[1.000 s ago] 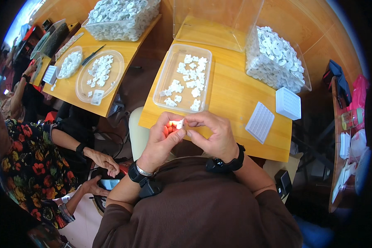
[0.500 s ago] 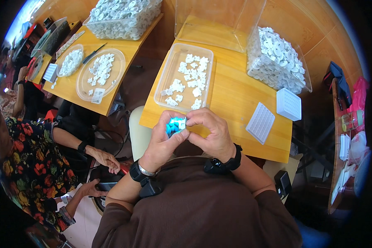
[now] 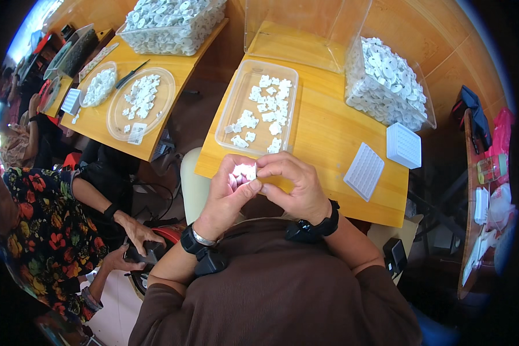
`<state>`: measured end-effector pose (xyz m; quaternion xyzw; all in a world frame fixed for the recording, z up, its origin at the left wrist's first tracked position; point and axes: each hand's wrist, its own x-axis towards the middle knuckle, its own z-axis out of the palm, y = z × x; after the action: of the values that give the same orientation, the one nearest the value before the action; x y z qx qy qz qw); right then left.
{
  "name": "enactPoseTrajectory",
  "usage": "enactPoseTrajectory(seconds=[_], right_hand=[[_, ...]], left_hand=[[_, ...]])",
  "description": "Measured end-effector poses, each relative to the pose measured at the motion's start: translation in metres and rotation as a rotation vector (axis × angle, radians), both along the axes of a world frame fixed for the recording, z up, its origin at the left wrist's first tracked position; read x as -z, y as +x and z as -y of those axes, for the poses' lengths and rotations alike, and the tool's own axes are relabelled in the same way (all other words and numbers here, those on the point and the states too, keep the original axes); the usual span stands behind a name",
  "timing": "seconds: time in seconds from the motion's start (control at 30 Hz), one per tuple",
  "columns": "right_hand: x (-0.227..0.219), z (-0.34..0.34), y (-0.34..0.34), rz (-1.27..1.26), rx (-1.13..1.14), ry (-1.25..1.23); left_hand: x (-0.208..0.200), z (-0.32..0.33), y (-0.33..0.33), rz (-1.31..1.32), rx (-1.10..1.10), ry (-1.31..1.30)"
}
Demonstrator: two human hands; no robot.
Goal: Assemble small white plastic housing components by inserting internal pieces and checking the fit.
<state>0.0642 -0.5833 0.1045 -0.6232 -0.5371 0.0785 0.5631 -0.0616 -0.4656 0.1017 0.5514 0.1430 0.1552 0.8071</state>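
My left hand (image 3: 224, 193) is closed round a small white plastic part (image 3: 246, 172) that glows pinkish white; most of it is hidden by the fingers. The fingertips of my right hand (image 3: 297, 185) pinch the right edge of the same part. Both hands are held together in front of my chest, just off the table's near edge. Past them, a clear shallow tray (image 3: 234, 106) holds loose white plastic pieces (image 3: 268, 105) on the wooden table (image 3: 323, 138).
A clear bin (image 3: 360, 104) heaped with white discs stands at the back right. Near it lie a white grid tray (image 3: 364, 172) and a stack of trays (image 3: 403, 145). At left, a co-worker's hands (image 3: 135, 236) grip a dark box beside a second table (image 3: 181, 75).
The glow on the part has turned from blue to pinkish white. My hands have barely moved. The co-worker's hands have come together on the dark box.
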Motion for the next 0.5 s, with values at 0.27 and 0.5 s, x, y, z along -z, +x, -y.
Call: enactPoseTrajectory(seconds=[0.27, 0.5], right_hand=[[-0.0022, 0.0023, -0.0004, -0.071, 0.042, -0.019], [-0.0058, 0.0032, -0.002, -0.049, 0.07, -0.042]], left_hand=[[-0.005, -0.0029, 0.0003, -0.009, 0.086, 0.089], [-0.0081, -0.0035, -0.0012, -0.09, 0.083, 0.253]])
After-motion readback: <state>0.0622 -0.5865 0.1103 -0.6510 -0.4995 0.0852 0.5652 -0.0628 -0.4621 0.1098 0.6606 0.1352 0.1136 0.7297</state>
